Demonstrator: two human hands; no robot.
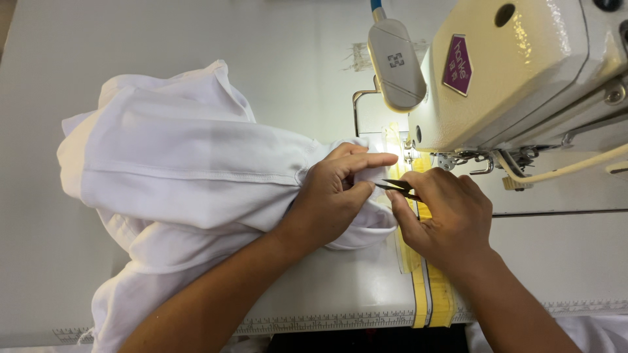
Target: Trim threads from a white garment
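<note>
One bunched white cotton garment lies on the table left of one cream sewing machine. Left hand pinches its edge shut by the needle; right hand grips small black thread snips. A purple diamond label fronts the machine.

My left hand pinches a bunched fold of the white garment, index finger stretched out over the cloth. The garment is soft knit with a stitched seam running across it; it lies crumpled to my left on the table, one end gathered at the needle area and another part hanging off the near edge. My right hand grips small dark snips, blades pointing left, tips touching the pinched cloth.
</note>
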